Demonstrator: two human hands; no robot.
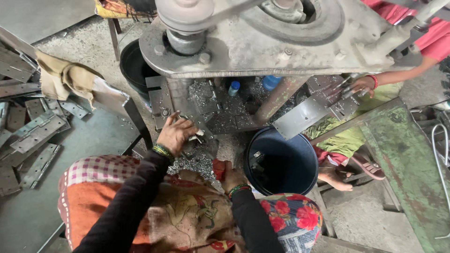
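Note:
My left hand (176, 133) reaches under the big grey press machine (262, 42) and rests on a small metal piece on its bed (206, 100), fingers curled around the piece. My right hand (231, 177) lies low in my lap beside a heap of small metal scraps (194, 164), close to the rim of a dark blue bucket (281, 164); whether it holds anything is hidden. Both wrists wear green bangles over black sleeves.
Flat metal hinges (35, 136) lie piled on the left. Another person's hand (363, 85) at the right works a hinge plate (323, 100) by the press. A black tub (133, 65) stands behind, a green metal bench (403, 150) to the right.

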